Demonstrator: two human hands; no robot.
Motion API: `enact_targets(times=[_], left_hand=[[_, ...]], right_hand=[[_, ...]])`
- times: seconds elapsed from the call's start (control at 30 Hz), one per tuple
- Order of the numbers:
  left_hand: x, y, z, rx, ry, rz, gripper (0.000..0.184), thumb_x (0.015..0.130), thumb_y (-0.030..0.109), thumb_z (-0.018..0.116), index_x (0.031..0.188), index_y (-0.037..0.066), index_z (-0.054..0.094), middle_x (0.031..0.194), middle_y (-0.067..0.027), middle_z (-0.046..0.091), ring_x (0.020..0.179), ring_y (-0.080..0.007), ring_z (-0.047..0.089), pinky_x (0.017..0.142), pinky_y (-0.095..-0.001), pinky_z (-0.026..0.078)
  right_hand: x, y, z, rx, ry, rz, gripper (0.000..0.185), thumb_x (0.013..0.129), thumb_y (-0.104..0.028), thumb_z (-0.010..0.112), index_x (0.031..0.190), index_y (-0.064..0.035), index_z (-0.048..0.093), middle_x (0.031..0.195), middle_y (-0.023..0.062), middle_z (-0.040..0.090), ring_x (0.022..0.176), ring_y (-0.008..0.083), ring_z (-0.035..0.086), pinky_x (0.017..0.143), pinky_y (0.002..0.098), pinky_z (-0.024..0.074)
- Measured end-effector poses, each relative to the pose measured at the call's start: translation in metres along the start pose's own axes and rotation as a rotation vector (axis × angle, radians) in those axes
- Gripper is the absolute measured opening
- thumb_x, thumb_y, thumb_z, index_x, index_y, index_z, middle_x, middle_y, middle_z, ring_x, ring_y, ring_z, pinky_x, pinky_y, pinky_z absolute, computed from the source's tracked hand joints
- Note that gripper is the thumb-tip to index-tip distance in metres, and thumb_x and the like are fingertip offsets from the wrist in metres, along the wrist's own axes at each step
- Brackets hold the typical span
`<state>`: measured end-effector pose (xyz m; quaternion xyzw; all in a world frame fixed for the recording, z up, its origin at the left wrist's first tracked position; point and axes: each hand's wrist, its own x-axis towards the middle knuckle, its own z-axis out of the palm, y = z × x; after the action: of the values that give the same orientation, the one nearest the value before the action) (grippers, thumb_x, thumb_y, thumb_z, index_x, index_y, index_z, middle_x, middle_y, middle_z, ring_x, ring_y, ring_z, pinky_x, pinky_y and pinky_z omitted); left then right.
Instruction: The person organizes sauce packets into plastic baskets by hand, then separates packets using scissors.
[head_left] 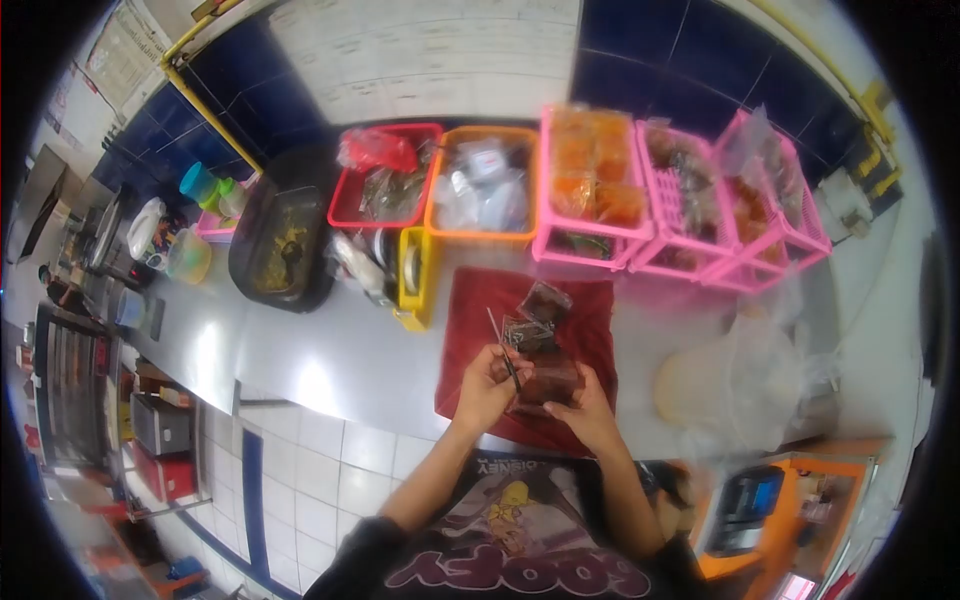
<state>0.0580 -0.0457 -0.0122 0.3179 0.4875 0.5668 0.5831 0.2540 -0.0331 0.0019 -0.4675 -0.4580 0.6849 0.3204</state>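
Note:
My left hand (pixel 488 388) is closed, with a slim tool (pixel 512 370) between its fingers. The tool has a dark lower part and a thin pale upper end pointing away from me; it could be a knife, but its kind is unclear. Closed on the right edge of a clear plastic bag (pixel 550 383) with dark reddish contents is my right hand (pixel 588 408). The left fingers touch or nearly touch the bag's other side. Just beyond lie two small clear packets with dark contents, one packet (pixel 545 302) farther off and another packet (pixel 528 335) nearer, on a dark red cloth (pixel 470 300).
Along the wall stand a black tub (pixel 245 255), a red basket (pixel 333 215), an orange basket (pixel 485 237) and several pink baskets (pixel 590 243) of bagged food. A yellow tape dispenser (pixel 425 290) sits left of the cloth. A large plastic-covered container (pixel 715 380) is at right.

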Motion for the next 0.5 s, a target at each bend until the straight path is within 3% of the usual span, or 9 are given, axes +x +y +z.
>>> enact_targets(times=[0.17,0.27,0.33,0.37,0.43,0.47,0.5], left_hand=[[-0.015,-0.003,0.008,0.115,-0.03,0.093,0.029,0.087,-0.012,0.067,0.11,0.002,0.054,0.107,-0.0094,0.069,0.103,-0.0127,0.066,0.091,-0.0272,0.053],[-0.025,0.009,0.01,0.282,-0.063,0.116,0.039,0.086,-0.013,0.068,0.12,0.001,0.055,0.111,-0.0087,0.069,0.105,-0.0128,0.065,0.092,-0.0277,0.053],[-0.032,0.03,0.007,0.106,-0.047,0.067,0.05,0.087,-0.006,0.07,0.134,-0.001,0.054,0.111,-0.0077,0.07,0.103,-0.0135,0.065,0.091,-0.0267,0.052],[-0.031,0.035,-0.007,0.108,-0.051,0.065,0.05,0.087,-0.006,0.07,0.134,-0.001,0.054,0.111,-0.0077,0.07,0.103,-0.0135,0.065,0.091,-0.0267,0.052],[-0.022,0.05,-0.045,0.584,-0.33,-0.229,0.057,0.09,0.004,0.072,0.143,0.0,0.051,0.113,-0.0079,0.069,0.104,-0.0141,0.064,0.09,-0.0255,0.051],[-0.019,0.064,-0.05,0.576,-0.412,-0.44,0.055,0.09,0.013,0.073,0.14,-0.001,0.054,0.114,-0.0087,0.069,0.107,-0.0137,0.062,0.09,-0.0256,0.05],[-0.011,0.068,-0.054,0.574,-0.401,-0.439,0.055,0.09,0.013,0.073,0.14,-0.001,0.054,0.114,-0.0087,0.069,0.107,-0.0137,0.062,0.09,-0.0256,0.05]], right_hand=[[0.0,0.003,-0.006,-0.132,-0.006,-0.095,0.042,0.092,-0.006,0.071,0.13,-0.0056,0.052,0.118,0.0101,0.064,0.109,0.0143,0.061,0.092,0.0303,0.0502],[0.003,0.013,-0.014,-0.116,0.015,-0.116,0.048,0.092,-0.006,0.07,0.135,-0.0046,0.049,0.114,0.0114,0.066,0.108,0.0141,0.061,0.094,0.0296,0.0477],[0.006,0.017,-0.021,-0.11,0.058,-0.118,0.055,0.092,-0.004,0.068,0.141,-0.0032,0.045,0.114,0.0133,0.067,0.108,0.0149,0.061,0.097,0.0298,0.0462],[0.009,0.015,-0.025,-0.069,0.102,-0.211,0.055,0.092,-0.001,0.066,0.143,-0.0046,0.044,0.115,0.0128,0.068,0.107,0.0155,0.062,0.094,0.0284,0.0474],[0.012,-0.005,-0.028,-0.028,0.143,-0.304,0.056,0.093,0.002,0.065,0.144,-0.006,0.043,0.116,0.0122,0.068,0.107,0.0162,0.063,0.091,0.027,0.0486],[0.006,-0.034,-0.027,0.042,0.051,-0.278,0.064,0.092,0.004,0.063,0.149,-0.0061,0.037,0.122,0.0145,0.066,0.109,0.0176,0.063,0.093,0.0274,0.048],[0.004,-0.049,-0.026,0.112,-0.045,-0.253,0.071,0.092,0.006,0.061,0.154,-0.0062,0.03,0.128,0.0168,0.064,0.112,0.0191,0.063,0.095,0.0278,0.0475]])
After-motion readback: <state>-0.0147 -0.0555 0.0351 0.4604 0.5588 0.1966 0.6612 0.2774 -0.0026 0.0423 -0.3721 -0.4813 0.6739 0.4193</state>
